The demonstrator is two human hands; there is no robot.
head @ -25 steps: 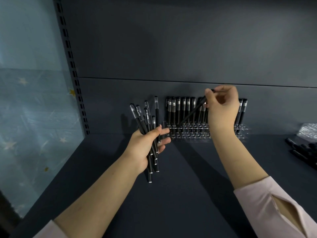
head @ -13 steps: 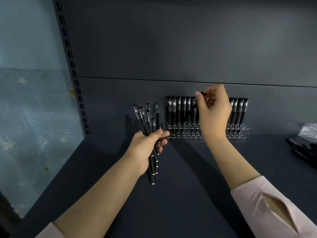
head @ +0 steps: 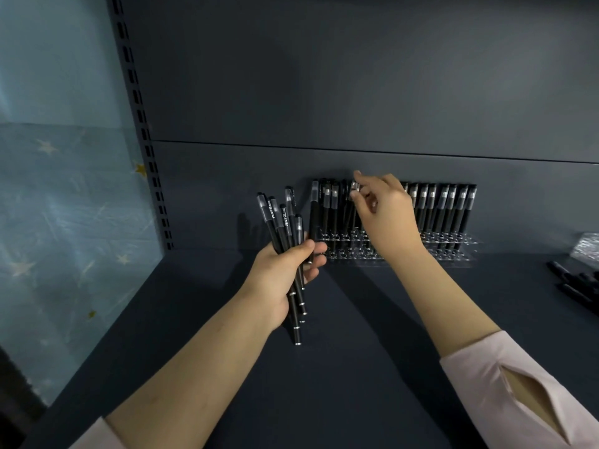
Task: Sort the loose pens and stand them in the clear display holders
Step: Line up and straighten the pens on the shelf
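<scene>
My left hand [head: 285,270] is shut on a bundle of several black pens [head: 282,222], held upright in front of the holder's left end. The clear display holder [head: 453,252] stands against the back wall, with a row of black pens [head: 444,205] upright in it. My right hand [head: 385,215] reaches over the holder's left part. Its thumb and fingertips pinch the capped top of one black pen [head: 355,187], which stands among the others. The hand hides the middle of the row.
More loose black pens [head: 577,286] lie on the dark shelf at the far right, beside a crinkled clear bag [head: 588,246]. A slotted upright [head: 142,124] and a blue starred panel [head: 64,205] close the left side.
My right hand has moved left along the row and brought its slanted pen upright into the holder. My left hand with the bundle has lowered slightly.
</scene>
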